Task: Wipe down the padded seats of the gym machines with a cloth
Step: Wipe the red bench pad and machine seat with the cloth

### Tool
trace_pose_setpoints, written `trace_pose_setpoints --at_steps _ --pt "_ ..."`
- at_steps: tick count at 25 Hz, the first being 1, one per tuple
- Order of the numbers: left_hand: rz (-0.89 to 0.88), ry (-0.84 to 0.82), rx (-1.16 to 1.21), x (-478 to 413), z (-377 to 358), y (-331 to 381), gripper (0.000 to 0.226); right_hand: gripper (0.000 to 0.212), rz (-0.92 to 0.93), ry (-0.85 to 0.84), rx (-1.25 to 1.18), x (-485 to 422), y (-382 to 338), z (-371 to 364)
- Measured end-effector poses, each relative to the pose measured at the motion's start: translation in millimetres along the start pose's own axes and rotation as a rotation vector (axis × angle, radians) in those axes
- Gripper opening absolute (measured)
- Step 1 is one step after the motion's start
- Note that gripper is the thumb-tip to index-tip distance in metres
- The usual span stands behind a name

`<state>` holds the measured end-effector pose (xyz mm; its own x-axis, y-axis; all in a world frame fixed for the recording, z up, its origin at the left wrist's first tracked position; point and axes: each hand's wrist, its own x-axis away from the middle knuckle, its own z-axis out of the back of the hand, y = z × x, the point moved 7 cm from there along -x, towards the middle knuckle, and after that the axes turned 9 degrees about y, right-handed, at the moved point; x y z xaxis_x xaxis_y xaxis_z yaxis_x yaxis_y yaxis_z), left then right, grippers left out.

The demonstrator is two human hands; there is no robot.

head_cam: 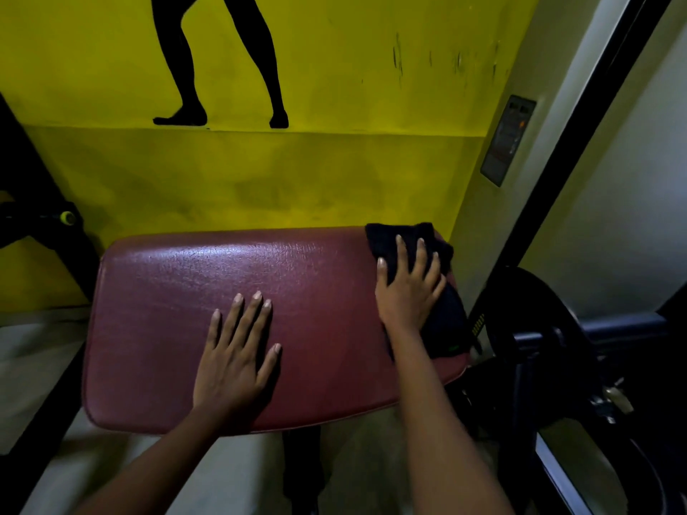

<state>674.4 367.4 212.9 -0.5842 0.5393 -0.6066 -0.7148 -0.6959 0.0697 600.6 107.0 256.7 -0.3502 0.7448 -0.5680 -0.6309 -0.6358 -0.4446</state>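
Head view: cloth at the two-o'clock corner of the seat

A maroon padded seat (178, 310) fills the middle of the frame. Its long axis runs from nine o'clock to three o'clock, and its far edge lies close to a yellow wall (334, 172).

Around the seat:
- A black silhouette of legs (260, 68) is painted on the wall at twelve o'clock.
- A dark wall panel (507, 139) hangs at two o'clock.
- A black frame bar (580, 143) slants down beside the panel.
- A round black machine part (539, 310) crowds the seat's right end at three o'clock.
- A yellow-tipped knob (68, 217) shows at nine o'clock.

The black cloth (446, 328) lies bunched on the seat's two-o'clock corner and trails down its right edge toward four o'clock.

The right hand (407, 291) lies on top of the cloth with its fingers spread and fairly straight, pressing it against the pad.

The left hand (234, 362) lies flat and open on the bare pad near the centre, at about six o'clock. Its fingers point toward the wall, and it is well apart from the cloth. It holds nothing.
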Motion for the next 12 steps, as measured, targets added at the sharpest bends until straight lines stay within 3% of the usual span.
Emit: trace_pose_setpoints --at_steps 3,7,8,12 --pt "0.012 0.000 0.070 -4 0 2 0.065 0.054 -0.047 0.074 -0.016 84 -22 8" --pt "-0.097 0.000 0.120 -36 -9 44 0.061 0.056 0.369 -0.044 -0.010 95 -9 7" --pt "-0.136 -0.008 0.115 -46 -13 58 0.061 0.057 0.373 -0.023 0.007 74 9 8" --pt "-0.219 -0.055 -0.017 -59 -34 84 0.064 0.057 0.101 -0.039 0.067 -8 64 8"
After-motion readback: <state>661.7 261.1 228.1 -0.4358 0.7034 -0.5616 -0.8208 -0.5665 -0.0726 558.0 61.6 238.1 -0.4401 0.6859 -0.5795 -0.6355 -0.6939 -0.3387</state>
